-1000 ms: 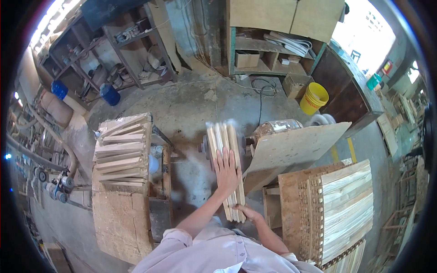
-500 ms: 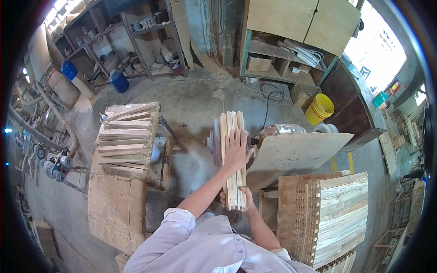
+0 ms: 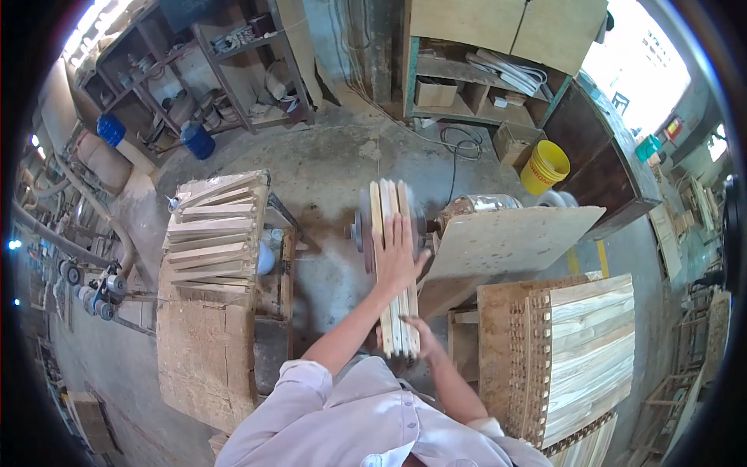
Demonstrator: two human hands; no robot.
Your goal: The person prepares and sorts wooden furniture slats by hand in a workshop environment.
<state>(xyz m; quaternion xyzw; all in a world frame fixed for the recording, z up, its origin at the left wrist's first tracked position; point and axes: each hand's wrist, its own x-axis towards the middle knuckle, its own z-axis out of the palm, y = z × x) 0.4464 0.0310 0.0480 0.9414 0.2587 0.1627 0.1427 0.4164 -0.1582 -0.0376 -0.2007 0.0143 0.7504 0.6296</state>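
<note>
A bundle of several pale wooden strips (image 3: 406, 331) lies lengthwise in front of me over a spinning wheel (image 3: 363, 233), which is blurred and partly hidden beneath them. My left hand (image 3: 397, 265) rests flat on top of the strips, fingers stretched forward and thumb out to the right. At the near end, my right hand (image 3: 424, 339) is wrapped round the bundle from the right side, its thumb on top. Some of its fingers are hidden underneath.
A slanted board (image 3: 513, 245) stands right of the wheel, by a motor (image 3: 482, 204). Loose strips (image 3: 210, 229) lie on the left bench (image 3: 204, 350). Stacked slats (image 3: 591, 350) sit on the right one. Farther off are a yellow bucket (image 3: 546, 167) and a blue jug (image 3: 198, 140).
The far end of the bundle has moved slightly left, with my left hand still flat on it. More of the wheel shows on the right side. The whole view has shifted a little.
</note>
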